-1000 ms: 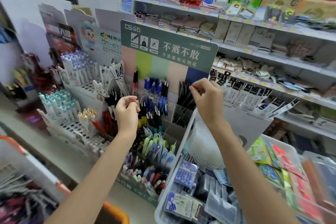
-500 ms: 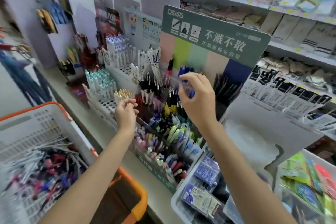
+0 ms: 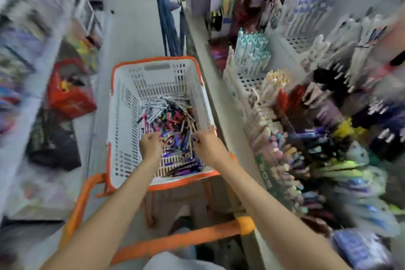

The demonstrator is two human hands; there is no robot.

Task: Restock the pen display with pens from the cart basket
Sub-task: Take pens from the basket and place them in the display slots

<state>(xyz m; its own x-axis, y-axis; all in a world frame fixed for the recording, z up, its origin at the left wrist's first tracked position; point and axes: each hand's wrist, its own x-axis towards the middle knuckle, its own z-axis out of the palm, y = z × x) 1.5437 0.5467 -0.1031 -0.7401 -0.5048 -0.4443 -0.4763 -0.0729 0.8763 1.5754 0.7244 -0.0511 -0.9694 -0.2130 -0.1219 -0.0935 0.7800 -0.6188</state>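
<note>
— Where are the hands?
— Both reach down into the basket [image 3: 122, 116]: the left hand [image 3: 151, 146], fingers curled, and the right hand [image 3: 206, 143] touch the pens [image 3: 168, 116] heaped there.
— Pinching any?
— Too blurred to tell.

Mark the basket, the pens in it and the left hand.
basket [image 3: 157, 80]: head view, bare inner face of its far wall.
pens [image 3: 173, 119]: head view, middle of the loose pile.
left hand [image 3: 150, 144]: head view, back of the hand.
</note>
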